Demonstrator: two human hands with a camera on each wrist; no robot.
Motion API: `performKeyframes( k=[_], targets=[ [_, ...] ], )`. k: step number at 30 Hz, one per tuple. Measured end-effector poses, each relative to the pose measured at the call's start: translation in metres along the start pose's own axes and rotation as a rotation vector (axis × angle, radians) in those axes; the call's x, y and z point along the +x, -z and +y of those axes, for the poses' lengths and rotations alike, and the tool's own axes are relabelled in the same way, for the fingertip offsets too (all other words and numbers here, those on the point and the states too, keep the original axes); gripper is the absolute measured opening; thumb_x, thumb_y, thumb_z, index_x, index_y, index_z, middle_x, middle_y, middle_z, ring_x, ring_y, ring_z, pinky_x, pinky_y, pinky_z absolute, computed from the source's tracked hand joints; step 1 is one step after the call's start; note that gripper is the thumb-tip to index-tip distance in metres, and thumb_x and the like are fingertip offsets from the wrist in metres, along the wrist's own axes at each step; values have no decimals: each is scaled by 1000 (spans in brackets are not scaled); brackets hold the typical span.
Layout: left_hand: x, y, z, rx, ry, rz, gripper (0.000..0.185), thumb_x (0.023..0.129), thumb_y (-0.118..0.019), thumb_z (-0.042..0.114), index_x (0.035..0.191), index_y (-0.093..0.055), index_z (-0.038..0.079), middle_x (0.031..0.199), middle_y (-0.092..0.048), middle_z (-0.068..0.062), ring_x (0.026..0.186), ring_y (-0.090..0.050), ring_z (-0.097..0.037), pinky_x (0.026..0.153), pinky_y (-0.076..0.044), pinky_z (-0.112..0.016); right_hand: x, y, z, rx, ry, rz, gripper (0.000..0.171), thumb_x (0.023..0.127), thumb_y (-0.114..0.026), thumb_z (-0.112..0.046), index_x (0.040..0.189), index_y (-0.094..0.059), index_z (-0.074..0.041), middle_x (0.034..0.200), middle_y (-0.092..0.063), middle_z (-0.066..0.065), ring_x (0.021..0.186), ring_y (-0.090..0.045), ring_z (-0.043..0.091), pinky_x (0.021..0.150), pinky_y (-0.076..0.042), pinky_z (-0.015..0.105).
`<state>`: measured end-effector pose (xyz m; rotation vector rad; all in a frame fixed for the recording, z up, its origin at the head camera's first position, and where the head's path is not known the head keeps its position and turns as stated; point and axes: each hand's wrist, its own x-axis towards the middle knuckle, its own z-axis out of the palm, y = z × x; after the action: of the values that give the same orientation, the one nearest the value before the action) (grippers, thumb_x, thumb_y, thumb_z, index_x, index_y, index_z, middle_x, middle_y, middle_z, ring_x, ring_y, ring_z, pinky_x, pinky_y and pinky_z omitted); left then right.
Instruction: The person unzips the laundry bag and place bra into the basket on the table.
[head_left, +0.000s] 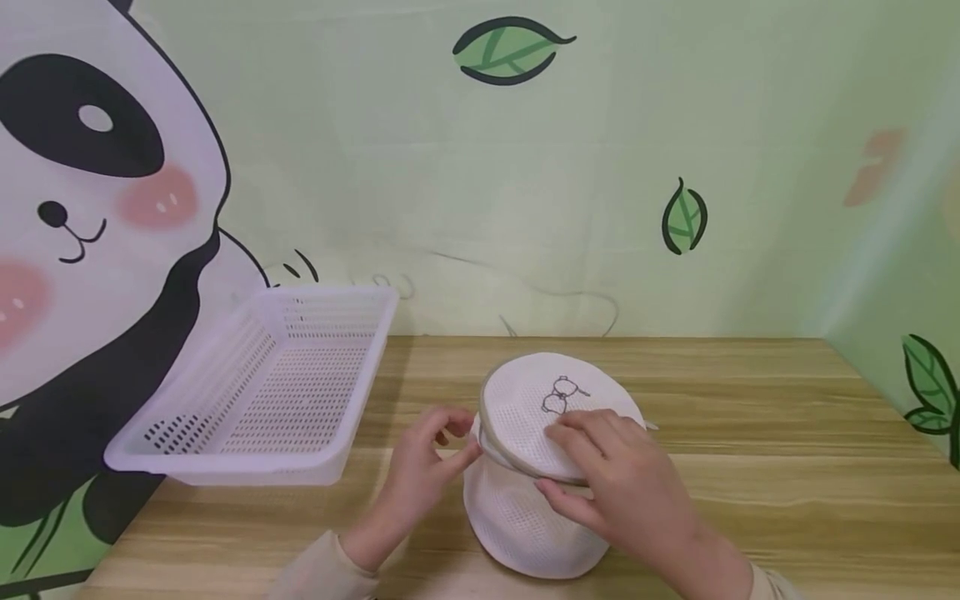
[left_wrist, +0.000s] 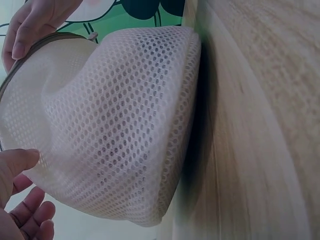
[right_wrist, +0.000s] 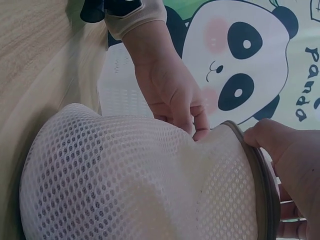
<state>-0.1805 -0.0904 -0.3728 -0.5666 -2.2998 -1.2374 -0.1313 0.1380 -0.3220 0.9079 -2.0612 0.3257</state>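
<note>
Pinching the rim (right_wrist: pixel 262 185) of a white mesh bag (head_left: pixel 525 510), the right hand (head_left: pixel 637 475) sets its thumb below the dark edging and its fingers above, across the round lid (head_left: pixel 521 417). Just ahead of those fingertips, on the lid, sits a line drawing of glasses (head_left: pixel 566 395). The bag stands on the wooden table (head_left: pixel 787 483), its body directly beneath the right hand's grip and its lid tilted toward the person. A small pull tab (head_left: pixel 651 426) pokes out from the rim, beyond the right hand's knuckles.

Across the bag from that grip, the left hand (head_left: pixel 427 454) has its thumb touching the mesh near the rim, with the forefinger bent close by; whether it pinches the fabric, I cannot tell. Its other fingers curl loosely beside the bag, as the left wrist view shows. Pale sleeves (head_left: pixel 322 571) cover both forearms.

To the left of the left hand and farther forward, well apart from the bag, a white perforated basket (head_left: pixel 225 463) rests on the table. Beyond both hands rises a pale green wall (head_left: pixel 375 125) with leaves (head_left: pixel 510 52), and a large panda (head_left: pixel 142 267) fills its left side, behind the basket.
</note>
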Motion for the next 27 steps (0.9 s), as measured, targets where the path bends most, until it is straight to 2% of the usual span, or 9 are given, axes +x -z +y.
performKeyframes(
  k=[3,11,15,20,23,27],
  targets=[
    [0,0,1,8,-26,16,23,72,-78,0,90,-65,6,85,-65,-5,79,-59,-17,68,-48,-22,2,0,-2,-39,30,2,54,99,-35,-50,98,-66,-6,99,-65,7,89,-63,22,73,-53,36],
    [0,0,3,-8,-23,20,20,74,-77,1,86,-63,8,85,-65,-3,79,-60,-15,69,-49,-22,3,0,-4,-132,93,17,48,99,-33,-41,93,-64,-5,93,-67,8,82,-64,21,66,-54,34],
    [0,0,2,-7,-51,21,19,74,-77,1,85,-63,9,86,-66,-3,80,-62,-15,70,-50,-23,5,1,-6,-126,81,21,49,99,-34,-44,93,-64,-5,94,-66,7,83,-64,21,67,-53,34],
    [0,0,3,-7,-82,26,19,74,-78,1,83,-63,9,84,-66,-3,78,-63,-15,70,-52,-24,12,-1,-11,-128,12,8,51,100,-34,-47,93,-62,-5,95,-65,8,82,-62,23,70,-53,34],
    [0,0,3,-14,-97,27,20,73,-78,1,84,-64,9,83,-66,-3,77,-63,-15,69,-52,-24,17,-3,-13,-158,-19,2,43,96,-42,-43,91,-61,-5,94,-65,9,80,-62,24,68,-53,33],
    [-1,-1,3,-14,-140,30,21,73,-78,0,84,-63,9,83,-65,-4,76,-63,-16,68,-53,-24,19,-5,-15,-170,-30,-10,36,80,-63,-41,90,-61,-7,92,-66,8,79,-62,24,67,-52,33]
  ],
)
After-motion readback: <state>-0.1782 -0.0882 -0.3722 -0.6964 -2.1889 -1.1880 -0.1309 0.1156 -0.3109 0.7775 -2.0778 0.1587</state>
